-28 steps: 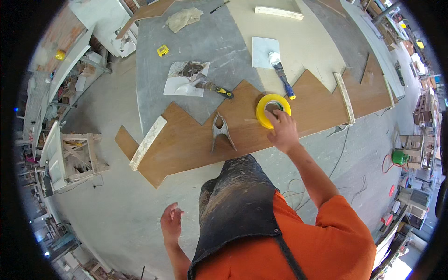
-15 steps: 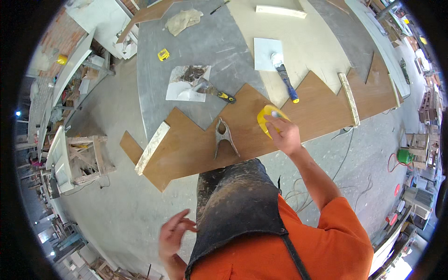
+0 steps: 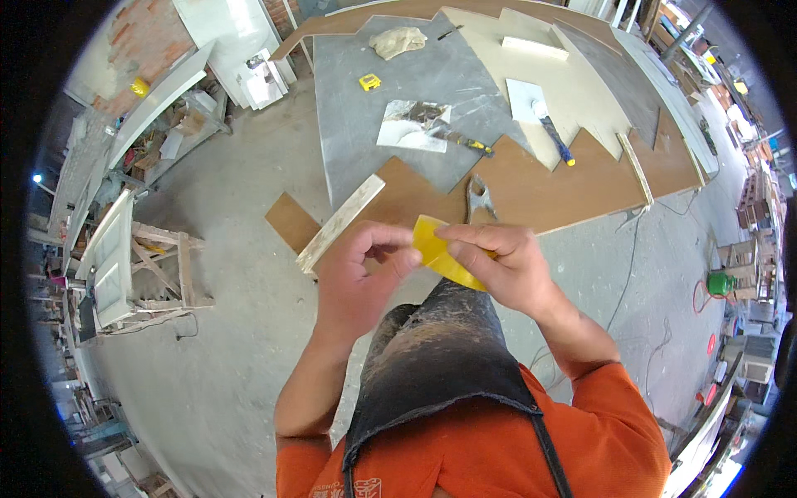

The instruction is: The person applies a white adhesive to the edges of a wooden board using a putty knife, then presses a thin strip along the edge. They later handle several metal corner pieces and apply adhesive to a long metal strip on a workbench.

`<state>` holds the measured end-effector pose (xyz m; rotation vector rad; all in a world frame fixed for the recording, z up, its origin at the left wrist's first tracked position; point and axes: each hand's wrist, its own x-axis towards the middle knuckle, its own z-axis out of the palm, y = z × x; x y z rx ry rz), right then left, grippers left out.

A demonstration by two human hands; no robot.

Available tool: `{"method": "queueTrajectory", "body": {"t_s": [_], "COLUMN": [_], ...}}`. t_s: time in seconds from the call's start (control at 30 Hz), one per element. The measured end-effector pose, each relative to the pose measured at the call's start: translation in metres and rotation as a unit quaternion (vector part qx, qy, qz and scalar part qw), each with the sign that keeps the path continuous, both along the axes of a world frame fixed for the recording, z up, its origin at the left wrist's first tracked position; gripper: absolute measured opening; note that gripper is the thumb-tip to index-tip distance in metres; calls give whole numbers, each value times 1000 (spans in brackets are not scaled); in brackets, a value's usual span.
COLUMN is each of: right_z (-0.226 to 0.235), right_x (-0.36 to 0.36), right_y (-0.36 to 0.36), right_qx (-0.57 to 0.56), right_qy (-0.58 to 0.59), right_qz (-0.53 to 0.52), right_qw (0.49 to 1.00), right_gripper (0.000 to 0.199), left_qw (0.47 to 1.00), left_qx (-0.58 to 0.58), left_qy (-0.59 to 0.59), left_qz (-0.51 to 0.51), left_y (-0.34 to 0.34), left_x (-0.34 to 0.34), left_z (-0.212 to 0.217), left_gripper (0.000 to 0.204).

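Observation:
Above my apron, both hands are raised around a flat yellow piece with a curved edge (image 3: pixel 430 241), whose exact kind I cannot make out. My right hand (image 3: pixel 506 261) grips its right side between thumb and fingers. At its left edge, my left hand (image 3: pixel 361 270) has the thumb and forefinger pinched together on it. Behind the hands lies a brown board with a zigzag far edge (image 3: pixel 573 195). A metal spring clamp (image 3: pixel 479 197) rests on the board, partly hidden by my right hand. A pale wooden strip (image 3: pixel 342 222) crosses the board's left end.
On the grey sheet (image 3: pixel 353 133) are a yellow tape measure (image 3: pixel 370 81), a crumpled cloth (image 3: pixel 398 41) and a putty knife (image 3: pixel 469 143) by a smeared white sheet (image 3: pixel 403 133). A blue-handled scraper (image 3: pixel 556 139) lies farther right. Cables (image 3: pixel 635 266) trail over the floor.
My right hand has lifted the yellow piece from the board and brought it left and nearer me. My left hand has risen from beside the apron to meet it. The view has shifted.

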<state>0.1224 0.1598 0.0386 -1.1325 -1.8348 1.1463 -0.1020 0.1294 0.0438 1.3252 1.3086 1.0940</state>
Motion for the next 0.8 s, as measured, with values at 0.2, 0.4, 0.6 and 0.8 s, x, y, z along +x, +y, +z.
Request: {"method": "queueTrajectory", "body": {"t_s": [0.2, 0.4, 0.6, 0.8], "right_z": [22, 55, 160, 165], "right_x": [-47, -36, -32, -26], "right_y": [-60, -113, -137, -160], "right_qx": [-109, 47, 332, 380], "right_qy": [-2, -211, -204, -198], "right_qz": [179, 163, 224, 158], "right_qw": [978, 963, 893, 890], "right_gripper": [49, 32, 33, 38], "left_qw": [999, 982, 930, 967], "left_qx": [19, 181, 360, 229], "left_qy": [-35, -15, -51, -80], "left_qz": [36, 58, 50, 75], "left_y": [-65, -127, -201, -230], "left_x": [-90, -145, -148, -124], "left_z": [22, 40, 95, 123], "left_gripper": [7, 15, 16, 18]}}
